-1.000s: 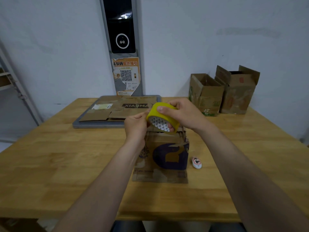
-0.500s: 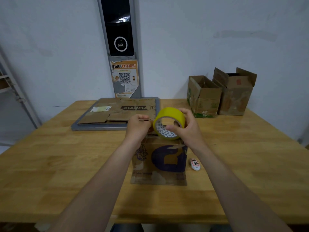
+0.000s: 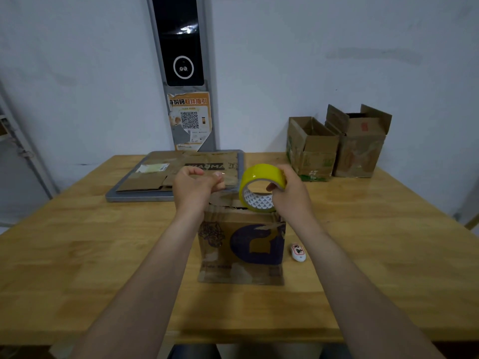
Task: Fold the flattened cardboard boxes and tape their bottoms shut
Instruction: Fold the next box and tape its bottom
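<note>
- grey tray [image 3: 145, 197] at the back of the bench [image 3: 77, 255] holds flattened cardboard [image 3: 181, 172]; two open boxes [image 3: 311, 151] stand back right.
- folded box [image 3: 241, 244] stands mid-bench; above it, fingers of right hand [image 3: 291, 199] grip yellow tape roll [image 3: 261, 177], left hand [image 3: 193, 189] fingers pinch its end.

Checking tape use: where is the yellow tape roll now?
Head view, just right of centre: the tape roll is in the right hand, at the top of the box.

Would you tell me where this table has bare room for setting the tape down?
Bare wood lies left of the upright box, in front of the tray, and right of the white object. The back right corner is crowded with open boxes.
</note>
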Motion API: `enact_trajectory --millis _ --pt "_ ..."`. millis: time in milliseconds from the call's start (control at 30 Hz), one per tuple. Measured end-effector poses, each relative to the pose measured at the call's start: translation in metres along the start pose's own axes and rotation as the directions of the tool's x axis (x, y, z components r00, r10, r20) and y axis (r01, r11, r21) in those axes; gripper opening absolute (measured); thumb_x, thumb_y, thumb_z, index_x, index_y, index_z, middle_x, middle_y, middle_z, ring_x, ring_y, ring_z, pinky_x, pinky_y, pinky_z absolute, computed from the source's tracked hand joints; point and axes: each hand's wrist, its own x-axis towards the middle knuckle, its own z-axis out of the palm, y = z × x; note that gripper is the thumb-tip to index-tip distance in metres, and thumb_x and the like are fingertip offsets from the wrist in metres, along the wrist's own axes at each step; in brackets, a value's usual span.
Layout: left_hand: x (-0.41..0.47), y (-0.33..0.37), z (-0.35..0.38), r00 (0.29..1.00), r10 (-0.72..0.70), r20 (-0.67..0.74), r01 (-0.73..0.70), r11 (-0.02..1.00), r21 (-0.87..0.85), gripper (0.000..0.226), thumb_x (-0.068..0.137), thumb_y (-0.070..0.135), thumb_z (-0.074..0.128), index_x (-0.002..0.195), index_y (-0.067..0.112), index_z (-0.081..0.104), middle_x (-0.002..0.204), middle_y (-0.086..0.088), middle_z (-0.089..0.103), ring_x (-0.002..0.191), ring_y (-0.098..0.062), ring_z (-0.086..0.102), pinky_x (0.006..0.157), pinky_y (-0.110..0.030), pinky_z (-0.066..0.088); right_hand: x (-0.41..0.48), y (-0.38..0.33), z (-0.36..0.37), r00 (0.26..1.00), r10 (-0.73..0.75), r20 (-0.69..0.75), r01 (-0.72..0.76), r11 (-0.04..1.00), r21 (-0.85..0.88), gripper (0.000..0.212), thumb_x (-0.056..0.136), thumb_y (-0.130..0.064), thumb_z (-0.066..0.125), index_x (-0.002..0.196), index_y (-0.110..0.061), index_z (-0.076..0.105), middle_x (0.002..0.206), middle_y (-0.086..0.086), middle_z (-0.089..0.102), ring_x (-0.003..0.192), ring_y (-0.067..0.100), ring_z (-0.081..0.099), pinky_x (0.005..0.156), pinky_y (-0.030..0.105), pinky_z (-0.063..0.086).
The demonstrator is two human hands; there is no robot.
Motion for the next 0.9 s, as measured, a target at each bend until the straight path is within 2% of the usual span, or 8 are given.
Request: enact_trajectory --millis 67,133,200,333,433,567,700,900 --pt "-0.001 -0.001 -0.002 1.0 -0.001 -0.005 0.001 1.0 -0.012 0.033 0.086 0.004 0.081 0.097 0.017 0.052 0.078 -0.006 0.08 0.07 -0.02 0.079 0.067 -0.027 0.061 -0.006 0.004 0.008 0.998 0.046 -0.032 -0.045 0.998 0.038 0.021 0.096 -0.004 0.061 0.107 -0.021 0.06 0.096 0.001 0.064 0.088 0.018 0.061 0.075 0.041 0.053" --pt "-0.002 -0.005 -0.005 1.0 -0.009 -0.01 0.009 0.999 -0.036 0.033 0.086 0.003 0.081 0.096 0.016 0.052 0.077 -0.007 0.079 0.069 -0.02 0.078 0.061 -0.023 0.059 -0.009 0.005 0.013 0.999 0.029 -0.027 -0.029 0.999 0.016 0.014 0.097 -0.01 0.063 0.104 -0.021 0.06 0.094 0.001 0.063 0.088 0.02 0.06 0.075 0.041 0.052" --pt "-0.003 -0.007 -0.009 0.999 -0.006 -0.038 0.004 0.999 -0.052 0.033 0.086 0.002 0.08 0.094 0.017 0.052 0.077 -0.008 0.079 0.068 -0.021 0.078 0.059 -0.022 0.058 -0.006 0.0 0.012 1.0 0.004 -0.016 -0.005 0.998 -0.063 0.017 0.098 -0.01 0.058 0.108 -0.024 0.059 0.095 -0.002 0.063 0.088 0.02 0.06 0.07 0.037 0.05" --pt "0.008 -0.004 -0.029 0.988 -0.008 -0.151 -0.009 0.994 -0.109 0.033 0.085 0.003 0.082 0.092 0.018 0.053 0.081 -0.006 0.08 0.074 -0.021 0.079 0.073 -0.033 0.062 0.006 -0.006 -0.007 0.999 -0.025 -0.046 0.016 0.984 -0.178 0.032 0.095 -0.003 0.053 0.11 -0.031 0.06 0.095 -0.003 0.066 0.085 0.02 0.059 0.067 0.038 0.05" --pt "0.011 -0.002 -0.041 0.991 -0.022 -0.135 0.004 0.992 -0.126 0.034 0.084 0.002 0.082 0.091 0.017 0.053 0.079 -0.007 0.08 0.07 -0.02 0.078 0.066 -0.027 0.062 0.004 -0.004 -0.007 0.998 0.002 -0.056 -0.009 0.991 -0.134 0.03 0.096 -0.004 0.054 0.111 -0.029 0.061 0.096 -0.002 0.067 0.089 0.02 0.061 0.068 0.039 0.052" --pt "0.006 -0.013 -0.051 0.987 -0.098 -0.13 0.072 0.979 -0.188 0.032 0.084 0.001 0.083 0.093 0.014 0.054 0.079 -0.011 0.079 0.066 -0.019 0.077 0.059 -0.023 0.06 -0.007 0.0 0.004 0.998 0.004 -0.068 -0.014 0.99 -0.141 0.021 0.103 -0.018 0.056 0.122 -0.024 0.058 0.1 -0.002 0.064 0.095 0.024 0.062 0.076 0.043 0.053" --pt "0.004 -0.02 -0.061 0.973 -0.157 -0.168 0.117 0.967 -0.225 0.033 0.083 0.001 0.083 0.094 0.014 0.055 0.075 -0.009 0.079 0.06 -0.017 0.076 0.056 -0.022 0.059 -0.009 -0.007 0.006 0.994 -0.09 -0.058 0.069 0.953 -0.294 0.016 0.102 -0.021 0.056 0.116 -0.028 0.055 0.099 -0.003 0.064 0.092 0.025 0.06 0.075 0.047 0.054" --pt "0.0 -0.034 -0.068 0.967 -0.215 -0.138 0.174 0.95 -0.261 0.032 0.084 0.0 0.082 0.094 0.013 0.055 0.077 -0.012 0.079 0.06 -0.017 0.075 0.056 -0.023 0.059 -0.012 -0.013 0.008 0.987 -0.15 -0.058 0.108 0.884 -0.455 0.023 0.101 -0.021 0.054 0.123 -0.028 0.049 0.09 -0.007 0.053 0.084 0.025 0.056 0.065 0.039 0.044"
